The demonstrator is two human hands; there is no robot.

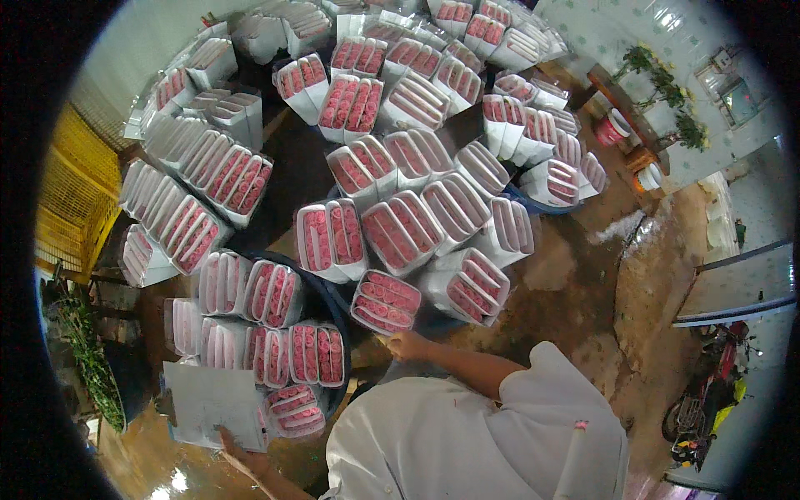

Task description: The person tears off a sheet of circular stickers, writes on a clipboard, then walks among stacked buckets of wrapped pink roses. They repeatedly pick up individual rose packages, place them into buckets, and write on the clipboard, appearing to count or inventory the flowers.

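Observation:
At the lower left, my left hand (233,448) grips the lower edge of a flat grey-white sheet (212,400), thumb on top and the other fingers out of sight behind it. My right hand (407,346) is closed at the underside of a white-wrapped bunch of pink roses (386,300), which tilts toward me in the middle. Its fingers are partly hidden by the wrap. Beside the sheet, more wrapped rose bunches (315,354) stand packed in a dark blue tub (321,287).
Many wrapped rose bunches (417,100) fill the floor ahead. A yellow mesh panel (79,192) and green stems (92,358) are at the left. To the right are a red bucket (612,127), a white bucket (647,177), a wet brown floor (583,292) and a motorbike (704,400).

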